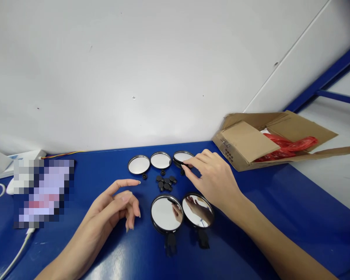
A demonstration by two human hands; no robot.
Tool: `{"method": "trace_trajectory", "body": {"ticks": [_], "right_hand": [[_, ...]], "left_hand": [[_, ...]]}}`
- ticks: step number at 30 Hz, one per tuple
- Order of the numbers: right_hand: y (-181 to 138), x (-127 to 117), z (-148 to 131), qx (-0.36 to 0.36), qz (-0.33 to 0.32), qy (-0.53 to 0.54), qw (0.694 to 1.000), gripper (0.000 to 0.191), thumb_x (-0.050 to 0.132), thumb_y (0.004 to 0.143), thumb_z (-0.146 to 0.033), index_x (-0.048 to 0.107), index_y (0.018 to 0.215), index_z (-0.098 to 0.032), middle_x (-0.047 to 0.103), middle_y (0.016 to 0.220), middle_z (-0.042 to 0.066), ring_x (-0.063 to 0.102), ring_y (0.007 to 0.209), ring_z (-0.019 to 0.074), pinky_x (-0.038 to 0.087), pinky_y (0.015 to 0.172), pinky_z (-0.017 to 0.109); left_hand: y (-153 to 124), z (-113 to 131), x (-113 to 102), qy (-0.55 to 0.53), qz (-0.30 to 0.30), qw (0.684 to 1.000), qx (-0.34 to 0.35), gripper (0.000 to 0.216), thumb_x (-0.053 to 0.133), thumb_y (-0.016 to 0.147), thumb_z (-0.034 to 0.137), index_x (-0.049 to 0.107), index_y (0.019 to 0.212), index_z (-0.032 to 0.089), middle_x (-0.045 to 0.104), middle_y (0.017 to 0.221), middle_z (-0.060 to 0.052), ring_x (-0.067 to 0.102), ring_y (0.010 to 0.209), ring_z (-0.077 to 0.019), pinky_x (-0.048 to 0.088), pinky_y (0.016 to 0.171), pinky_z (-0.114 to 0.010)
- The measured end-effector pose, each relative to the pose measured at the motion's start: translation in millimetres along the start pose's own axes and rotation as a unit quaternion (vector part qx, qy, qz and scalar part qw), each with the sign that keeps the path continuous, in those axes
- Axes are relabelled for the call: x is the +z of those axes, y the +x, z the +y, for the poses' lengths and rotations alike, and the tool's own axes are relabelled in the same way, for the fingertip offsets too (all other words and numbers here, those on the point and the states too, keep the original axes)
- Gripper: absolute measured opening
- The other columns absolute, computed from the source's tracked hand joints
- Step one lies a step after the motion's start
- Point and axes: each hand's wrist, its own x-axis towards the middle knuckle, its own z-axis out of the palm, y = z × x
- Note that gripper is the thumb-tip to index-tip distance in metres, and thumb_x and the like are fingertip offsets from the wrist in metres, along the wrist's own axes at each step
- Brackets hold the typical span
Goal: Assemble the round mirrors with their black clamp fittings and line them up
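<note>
Right hand (212, 182) touches round mirror (182, 157); left hand (112, 212) open

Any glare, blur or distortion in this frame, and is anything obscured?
In the head view, lighting is bright and even, with glare on the blue tabletop near the bottom edge; wide-angle distortion bends the wall line; the round mirrors add hand reflections; a pixelated patch hides an item at left; the left hand and right hand look sharp.

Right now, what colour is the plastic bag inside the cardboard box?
The plastic bag is red, clearest in the head view.
</note>
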Motion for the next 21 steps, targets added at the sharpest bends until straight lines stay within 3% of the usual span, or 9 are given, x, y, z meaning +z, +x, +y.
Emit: {"method": "trace_trajectory", "body": {"ticks": [6,10,14,17,19,21], "right_hand": [[0.2,-0.5,-0.5,-0.005,0.005,-0.003,1.000,0.015,0.069,0.110,-0.019,0.080,0.099,-0.017,0.078,0.086,0.006,0.062,0.087,0.0258,0.042,0.077,0.040],[1.4,-2.3,-3.5,-0.003,0.042,-0.003,0.999,0.018,0.067,0.110,-0.018,0.079,0.098,-0.017,0.076,0.083,0.006,0.062,0.084,0.0247,0.045,0.076,0.040],[3.3,-10.8,-10.7,0.016,0.049,0.133,0.990,0.015,0.067,0.109,-0.016,0.080,0.102,-0.019,0.076,0.090,0.005,0.065,0.086,0.0216,0.051,0.078,0.037],[3.6,-21.8,-18.6,0.002,-0.041,0.319,0.947,0.008,0.079,0.105,-0.021,0.082,0.111,-0.023,0.075,0.099,0.003,0.069,0.091,0.0187,0.056,0.082,0.033],[3.0,-29.4,-24.7,-0.009,-0.128,0.393,0.910,0.027,0.094,0.095,-0.032,0.084,0.119,-0.027,0.073,0.108,0.003,0.071,0.097,0.0188,0.060,0.087,0.032],[1.9,-35.2,-30.7,-0.020,-0.202,0.421,0.884,0.060,0.106,0.078,-0.046,0.081,0.131,-0.030,0.070,0.122,0.005,0.071,0.110,0.0229,0.062,0.097,0.036]], "left_hand": [[0.2,-2.0,-1.6,0.026,-0.014,1.000,-0.002,0.043,0.069,0.110,0.050,0.064,0.143,0.023,0.075,0.089,-0.003,0.059,0.074,-0.0186,0.049,0.076,-0.034],[-1.2,-0.3,-1.1,0.037,-0.013,0.999,-0.010,0.043,0.069,0.111,0.051,0.064,0.144,0.024,0.075,0.089,-0.003,0.059,0.075,-0.0180,0.048,0.077,-0.032],[1.3,-1.2,-1.8,0.051,-0.012,0.999,-0.008,0.045,0.070,0.110,0.053,0.065,0.144,0.024,0.075,0.089,-0.003,0.061,0.075,-0.0180,0.050,0.077,-0.032],[3.4,-1.5,-1.0,0.063,-0.012,0.998,0.000,0.047,0.073,0.107,0.054,0.066,0.141,0.021,0.075,0.088,-0.004,0.063,0.073,-0.0190,0.051,0.072,-0.032],[4.0,-1.7,0.0,0.065,-0.015,0.998,0.006,0.048,0.076,0.105,0.053,0.068,0.138,0.020,0.075,0.085,-0.005,0.064,0.070,-0.0195,0.051,0.070,-0.033],[3.5,-2.4,0.8,0.067,-0.013,0.998,0.010,0.047,0.078,0.104,0.052,0.069,0.137,0.019,0.075,0.084,-0.005,0.064,0.068,-0.0195,0.051,0.069,-0.033]]}}
